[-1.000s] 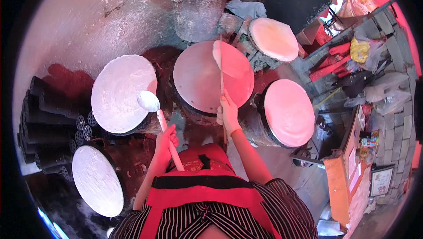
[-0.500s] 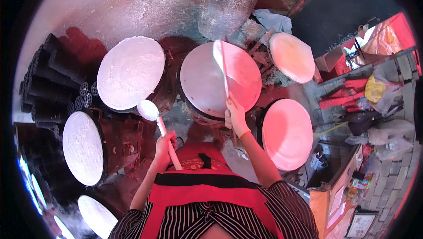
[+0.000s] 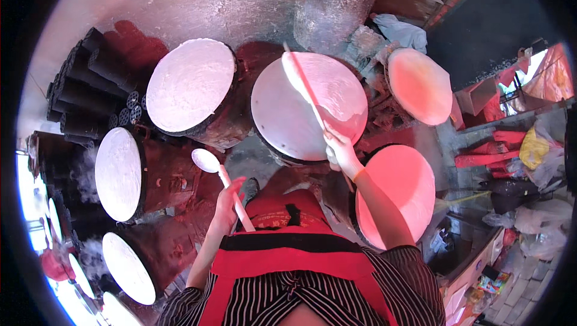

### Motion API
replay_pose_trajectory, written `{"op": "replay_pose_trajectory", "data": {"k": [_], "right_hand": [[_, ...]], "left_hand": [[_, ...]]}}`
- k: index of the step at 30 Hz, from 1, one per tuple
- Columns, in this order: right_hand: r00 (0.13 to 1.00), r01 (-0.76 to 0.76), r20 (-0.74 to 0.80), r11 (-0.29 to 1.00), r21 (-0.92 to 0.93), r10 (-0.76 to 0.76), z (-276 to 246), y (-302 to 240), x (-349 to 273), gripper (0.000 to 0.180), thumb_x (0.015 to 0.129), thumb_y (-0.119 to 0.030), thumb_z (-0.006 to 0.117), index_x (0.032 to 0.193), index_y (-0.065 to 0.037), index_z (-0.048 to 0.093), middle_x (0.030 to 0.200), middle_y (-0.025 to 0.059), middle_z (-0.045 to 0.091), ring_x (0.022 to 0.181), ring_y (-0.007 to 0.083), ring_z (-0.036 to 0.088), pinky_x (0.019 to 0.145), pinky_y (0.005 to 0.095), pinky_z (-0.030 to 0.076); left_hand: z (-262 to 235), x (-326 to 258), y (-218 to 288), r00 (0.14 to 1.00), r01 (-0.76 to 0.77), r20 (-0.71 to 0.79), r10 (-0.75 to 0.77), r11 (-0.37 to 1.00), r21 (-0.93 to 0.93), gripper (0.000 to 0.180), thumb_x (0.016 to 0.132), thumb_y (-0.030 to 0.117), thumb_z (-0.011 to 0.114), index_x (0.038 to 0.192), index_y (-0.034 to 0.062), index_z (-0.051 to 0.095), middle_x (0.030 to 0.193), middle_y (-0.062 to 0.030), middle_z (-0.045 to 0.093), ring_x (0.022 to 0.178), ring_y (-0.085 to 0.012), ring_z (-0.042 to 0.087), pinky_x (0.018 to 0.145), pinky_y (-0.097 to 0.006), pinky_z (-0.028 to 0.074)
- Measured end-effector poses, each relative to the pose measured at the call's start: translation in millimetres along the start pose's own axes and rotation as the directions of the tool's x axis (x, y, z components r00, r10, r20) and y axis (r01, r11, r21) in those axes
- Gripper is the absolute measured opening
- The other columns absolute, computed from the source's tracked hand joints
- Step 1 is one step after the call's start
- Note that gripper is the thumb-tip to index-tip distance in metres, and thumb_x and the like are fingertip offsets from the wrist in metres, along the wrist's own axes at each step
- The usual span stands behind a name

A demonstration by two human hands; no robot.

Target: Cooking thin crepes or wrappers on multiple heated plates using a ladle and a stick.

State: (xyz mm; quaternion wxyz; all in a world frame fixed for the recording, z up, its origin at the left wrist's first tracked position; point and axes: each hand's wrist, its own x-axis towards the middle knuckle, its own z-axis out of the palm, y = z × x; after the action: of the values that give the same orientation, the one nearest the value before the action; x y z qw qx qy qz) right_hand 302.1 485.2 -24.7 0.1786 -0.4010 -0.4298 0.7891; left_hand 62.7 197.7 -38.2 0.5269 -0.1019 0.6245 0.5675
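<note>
My right hand [image 3: 342, 153] is closed on a long, thin spreading stick [image 3: 308, 94], which lies slantwise across the round griddle [image 3: 273, 115] in front of me. A pale layer of wet batter [image 3: 336, 85] covers the griddle on the stick's right side, and a thick white ridge of it gathers along the stick's left edge near the far rim. Left of that the plate is bare grey. In my left hand [image 3: 227, 206] is a ladle [image 3: 206, 160] with a pale handle, its whitish bowl held up short of the griddle, apart from it.
More round griddles with pale sheets surround me: one far left [image 3: 191, 85], one at left [image 3: 118, 174], one at right [image 3: 399, 187]. Black coal briquettes [image 3: 90, 94] are stacked by the left wall. Steam rises at lower left. Plastic bags [image 3: 544, 215] lie at far right.
The stick has swung leftward at its far end, and the batter layer reaches further left across the top of the griddle. My view has turned a little; the ladle stays in my left hand.
</note>
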Motion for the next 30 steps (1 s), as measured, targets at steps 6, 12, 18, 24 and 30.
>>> {"op": "replay_pose_trajectory", "data": {"k": [6,12,18,24,30], "right_hand": [[0.986,-0.166,-0.013,0.969,-0.181,0.166,-63,-26,-45,0.042,0.101,-0.023,0.053,0.142,-0.02,0.052,0.054,-0.0056,0.04,0.039,0.0067,0.033,0.036,0.0255,0.023],[0.995,-0.097,-0.036,0.981,-0.169,0.092,-56,-55,18,0.042,0.098,-0.035,0.057,0.137,-0.022,0.054,0.053,-0.0053,0.037,0.035,0.0077,0.03,0.033,0.0246,0.021],[0.905,-0.158,0.344,0.949,-0.272,0.249,-80,-63,-17,0.046,0.102,-0.024,0.05,0.147,-0.015,0.045,0.053,-0.0046,0.037,0.036,0.0066,0.029,0.034,0.0256,0.02],[0.982,-0.071,0.153,0.966,-0.249,0.111,-77,-84,36,0.046,0.1,-0.032,0.055,0.143,-0.016,0.05,0.053,-0.0068,0.038,0.037,0.006,0.033,0.033,0.0233,0.024],[0.927,0.059,0.372,0.961,-0.269,0.047,-57,-12,-36,0.045,0.101,-0.026,0.055,0.145,-0.02,0.048,0.062,-0.0092,0.04,0.047,0.0036,0.034,0.044,0.0199,0.027]], "left_hand": [[10,-11,-5,0.995,0.073,-0.055,-0.084,0.981,-0.182,0.025,0.088,0.02,0.067,0.111,0.0119,0.067,0.094,0.0043,0.054,0.087,-0.009,0.052,0.076,-0.025,0.05],[17,-15,-17,0.988,0.09,-0.096,-0.118,0.962,-0.258,0.026,0.09,0.022,0.063,0.113,0.0104,0.066,0.12,0.0028,0.057,0.125,-0.0113,0.041,0.104,-0.033,0.036],[20,-51,-44,0.987,0.112,-0.083,-0.137,0.961,-0.254,0.029,0.089,0.021,0.064,0.117,0.0114,0.066,0.122,-0.0004,0.055,0.122,-0.0133,0.043,0.101,-0.032,0.038],[21,-92,-54,0.965,0.114,-0.205,-0.165,0.965,-0.238,0.031,0.089,0.021,0.065,0.118,0.0079,0.065,0.132,-0.0025,0.05,0.129,-0.0163,0.04,0.103,-0.033,0.038],[5,-95,-47,0.978,0.057,-0.189,-0.094,0.98,-0.19,0.027,0.092,0.018,0.061,0.116,0.0071,0.064,0.125,-0.0001,0.056,0.118,-0.013,0.048,0.101,-0.032,0.041]]}}
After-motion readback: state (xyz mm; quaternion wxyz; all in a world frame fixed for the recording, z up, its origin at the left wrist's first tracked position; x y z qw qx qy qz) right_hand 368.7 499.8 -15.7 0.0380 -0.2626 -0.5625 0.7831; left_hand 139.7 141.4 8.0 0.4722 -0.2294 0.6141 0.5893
